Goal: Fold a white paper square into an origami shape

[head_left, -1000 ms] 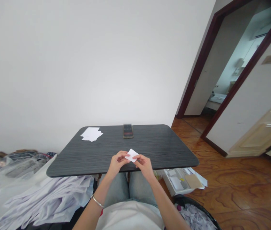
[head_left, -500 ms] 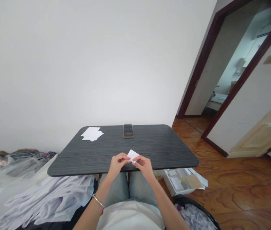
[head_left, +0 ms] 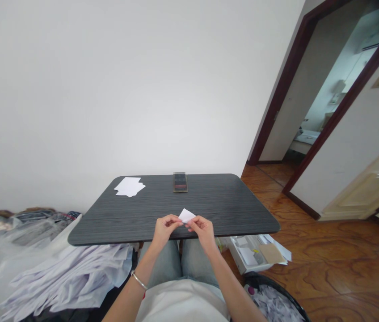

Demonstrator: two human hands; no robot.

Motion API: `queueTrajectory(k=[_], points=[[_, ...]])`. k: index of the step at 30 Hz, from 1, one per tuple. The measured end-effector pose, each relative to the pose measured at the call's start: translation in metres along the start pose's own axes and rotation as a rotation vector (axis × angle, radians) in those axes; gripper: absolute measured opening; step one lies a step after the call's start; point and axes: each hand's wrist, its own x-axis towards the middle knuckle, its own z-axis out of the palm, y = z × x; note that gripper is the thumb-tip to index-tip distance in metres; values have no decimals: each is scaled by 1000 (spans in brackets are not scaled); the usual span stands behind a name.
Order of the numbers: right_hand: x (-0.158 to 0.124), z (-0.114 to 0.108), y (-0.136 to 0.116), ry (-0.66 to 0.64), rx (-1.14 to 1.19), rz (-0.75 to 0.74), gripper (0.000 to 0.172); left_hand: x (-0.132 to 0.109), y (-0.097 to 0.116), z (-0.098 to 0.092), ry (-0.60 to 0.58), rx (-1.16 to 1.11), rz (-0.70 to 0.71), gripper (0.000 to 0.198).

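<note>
"What fills the view?"

"Mostly a plain white wall (head_left: 109, 89). To the right there's a dark door frame (head_left: 278, 107) and a cream door (head_left: 367, 188), above a glossy wood floor (head_left: 330, 268)."

"And closer in?"

"A dark wood-grain table (head_left: 229, 201), with a phone (head_left: 180, 182) at its far edge and loose white sheets (head_left: 129, 187) near its far left corner. A heap of pale fabric (head_left: 69, 273) lies to its left. Below it on the right are an open box of papers (head_left: 253, 255) and a black bin of paper scraps (head_left: 273, 304)."

"The hands?"

"The left hand (head_left: 166, 230) and right hand (head_left: 203, 231) sit just over the table's near edge, a thin bangle (head_left: 138, 280) on the left wrist. Both grips are clamped from either side on a small white paper slip (head_left: 187, 215), held up between them, fingertips almost meeting behind it."

"What could go wrong?"

"The slip is tiny and held only at the fingertips, so a slack pinch could drop it past the edge onto the jeans-clad lap (head_left: 166, 264) or the floor. An uneven pull could crease or tear it."

"Anything different from a second ago?"

"The slip now looks narrower and more pointed — it was squarer — and the hands sit closer together. The phone and sheets haven't moved on the table."
</note>
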Motion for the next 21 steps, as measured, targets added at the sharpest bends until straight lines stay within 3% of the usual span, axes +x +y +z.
queueTrajectory(k=[21], points=[[2, -6, -1, 66, 8, 9, 15, 0, -2, 1, -24, -25, -81, 8]])
